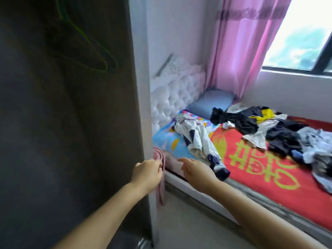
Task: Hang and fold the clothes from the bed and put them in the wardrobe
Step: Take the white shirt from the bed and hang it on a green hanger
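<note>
A pink garment point(160, 186) hangs over the near corner of the bed, part of it dangling toward the floor. My left hand point(148, 172) grips its upper edge with curled fingers. My right hand point(195, 170) reaches over the bed edge just to the right, fingers relaxed, touching or nearly touching the pink cloth. A white and navy garment point(197, 139) lies crumpled on the blue patterned pillow. A heap of dark, white and yellow clothes point(265, 126) sprawls across the red blanket point(251, 164). The dark wardrobe interior point(62, 123) fills the left, with green hangers point(100, 56) inside.
The wardrobe's white side panel point(142, 87) stands between the wardrobe and the bed. A white tufted headboard point(172, 97), a blue pillow point(212, 103), pink curtains point(239, 42) and a window point(301, 33) lie beyond. Grey floor point(188, 221) shows beside the bed frame.
</note>
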`<state>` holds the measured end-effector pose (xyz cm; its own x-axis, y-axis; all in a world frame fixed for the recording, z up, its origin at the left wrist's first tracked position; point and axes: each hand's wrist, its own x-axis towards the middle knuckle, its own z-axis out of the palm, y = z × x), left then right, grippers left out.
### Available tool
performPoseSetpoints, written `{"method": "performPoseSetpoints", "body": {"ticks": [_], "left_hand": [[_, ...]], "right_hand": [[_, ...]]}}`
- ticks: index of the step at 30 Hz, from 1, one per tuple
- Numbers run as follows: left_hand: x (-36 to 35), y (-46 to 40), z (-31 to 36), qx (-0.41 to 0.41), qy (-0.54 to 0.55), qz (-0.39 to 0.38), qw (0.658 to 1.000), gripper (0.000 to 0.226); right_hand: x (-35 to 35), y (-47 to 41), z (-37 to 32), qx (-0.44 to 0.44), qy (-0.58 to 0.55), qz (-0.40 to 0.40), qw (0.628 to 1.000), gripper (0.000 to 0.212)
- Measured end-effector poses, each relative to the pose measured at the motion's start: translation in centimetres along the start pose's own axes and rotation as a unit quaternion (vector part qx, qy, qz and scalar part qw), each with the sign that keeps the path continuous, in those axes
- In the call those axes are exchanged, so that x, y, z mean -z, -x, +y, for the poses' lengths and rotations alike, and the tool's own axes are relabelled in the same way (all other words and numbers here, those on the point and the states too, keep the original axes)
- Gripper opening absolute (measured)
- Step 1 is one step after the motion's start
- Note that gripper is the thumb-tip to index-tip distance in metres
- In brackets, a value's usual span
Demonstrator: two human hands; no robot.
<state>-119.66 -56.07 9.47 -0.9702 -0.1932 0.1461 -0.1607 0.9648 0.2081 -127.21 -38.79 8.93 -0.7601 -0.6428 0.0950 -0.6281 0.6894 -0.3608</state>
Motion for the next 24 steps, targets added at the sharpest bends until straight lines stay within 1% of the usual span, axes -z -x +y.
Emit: {"method": "performPoseSetpoints", "body": {"ticks": [2,5,9,12,17,20,24], "left_hand": [[-3.0,-1.0,3.7,-0.029,0.021,-0.041,0.999,0.029],[-7.0,-2.6,8.2,-0.065,0.039,-0.102,0.992,0.030],[-11.1,-5.3,12.4,-0.098,0.051,-0.152,0.982,0.029],[-13.8,-8.1,14.2,-0.103,0.061,-0.180,0.976,0.029],[-17.8,-14.4,14.7,-0.086,0.085,-0.218,0.968,0.028],[-19.5,-19.6,14.0,-0.068,0.093,-0.229,0.967,0.027],[-20.6,-27.0,12.6,-0.032,0.106,-0.246,0.963,0.027]], "right_hand": [[-0.1,3.0,5.2,-0.059,0.021,-0.021,0.998,0.044],[-0.6,6.8,11.1,-0.133,0.018,-0.041,0.990,0.045],[-1.7,9.7,16.4,-0.204,-0.008,-0.064,0.977,0.046],[-2.2,9.4,19.6,-0.242,-0.018,-0.078,0.967,0.046],[-3.0,4.6,25.2,-0.268,-0.033,-0.098,0.958,0.046],[-3.1,-0.7,28.3,-0.273,-0.016,-0.106,0.956,0.046],[-3.3,-8.0,31.2,-0.278,-0.020,-0.119,0.953,0.048]]}}
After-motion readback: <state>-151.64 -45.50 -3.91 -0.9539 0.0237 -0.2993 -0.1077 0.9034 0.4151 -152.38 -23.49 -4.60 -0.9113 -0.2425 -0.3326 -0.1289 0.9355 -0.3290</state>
